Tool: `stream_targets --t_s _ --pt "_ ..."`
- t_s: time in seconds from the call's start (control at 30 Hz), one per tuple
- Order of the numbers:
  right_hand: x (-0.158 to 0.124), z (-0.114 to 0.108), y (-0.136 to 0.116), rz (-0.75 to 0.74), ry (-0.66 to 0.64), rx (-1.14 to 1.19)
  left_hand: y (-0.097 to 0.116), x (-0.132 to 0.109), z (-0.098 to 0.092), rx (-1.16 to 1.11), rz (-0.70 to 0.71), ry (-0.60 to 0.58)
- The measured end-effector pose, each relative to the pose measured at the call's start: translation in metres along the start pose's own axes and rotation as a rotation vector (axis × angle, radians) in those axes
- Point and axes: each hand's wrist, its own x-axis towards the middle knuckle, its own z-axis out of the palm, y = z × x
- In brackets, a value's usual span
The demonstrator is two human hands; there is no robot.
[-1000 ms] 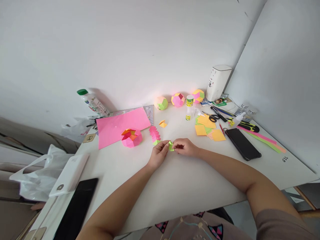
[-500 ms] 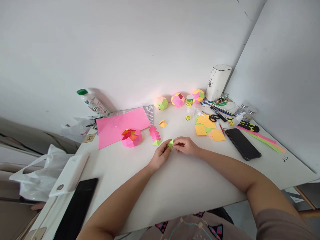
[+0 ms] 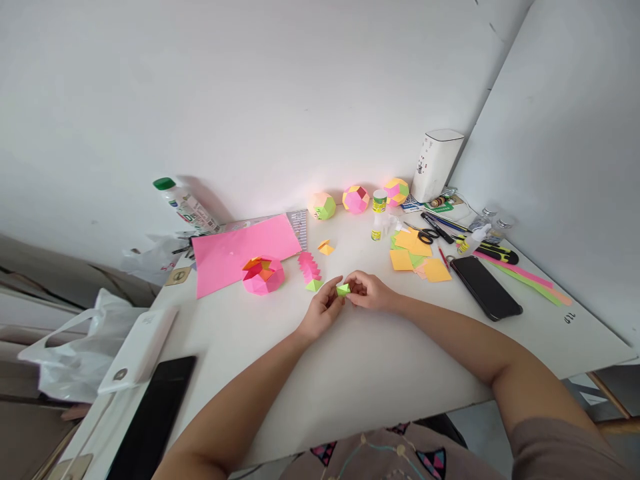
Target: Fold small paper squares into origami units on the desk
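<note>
Between my two hands, just above the white desk, is a small folded green paper piece [image 3: 343, 290]. My left hand [image 3: 323, 310] pinches its left side, and my right hand [image 3: 371, 291] has its fingertips on the right side. Left of my hands lies a row of folded pink paper pieces [image 3: 309, 267] with a green folded piece [image 3: 314, 285] at its near end. A folded orange piece [image 3: 326, 247] sits alone farther back. Farther left stands a pink faceted paper bowl shape [image 3: 263, 279] with an orange inside.
Three paper balls stand along the wall, including a pink one [image 3: 356, 199], near a glue stick [image 3: 379, 201]. Right of my hands lie orange paper squares [image 3: 414, 243], scissors [image 3: 428, 236] and a black phone [image 3: 486, 288]. A pink sheet [image 3: 245, 248] lies at back left.
The green paper piece has turned in my fingers and now lies wider, more level. My fingers have shifted slightly around it; the other things stay where they were.
</note>
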Motion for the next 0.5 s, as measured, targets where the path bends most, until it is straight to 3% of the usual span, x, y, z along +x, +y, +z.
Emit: stream_targets --t_s 0.13,0.5 --pt "0.0007 0.0007 -0.0009 -0.044 0.009 -0.185 -0.0017 -0.0019 0.002 0.077 0.056 -0.026" --pt "0.0006 0.0013 0.0069 -0.091 0.011 -0.243 -0.0068 -0.0037 0.0033 0.136 0.116 -0.048"
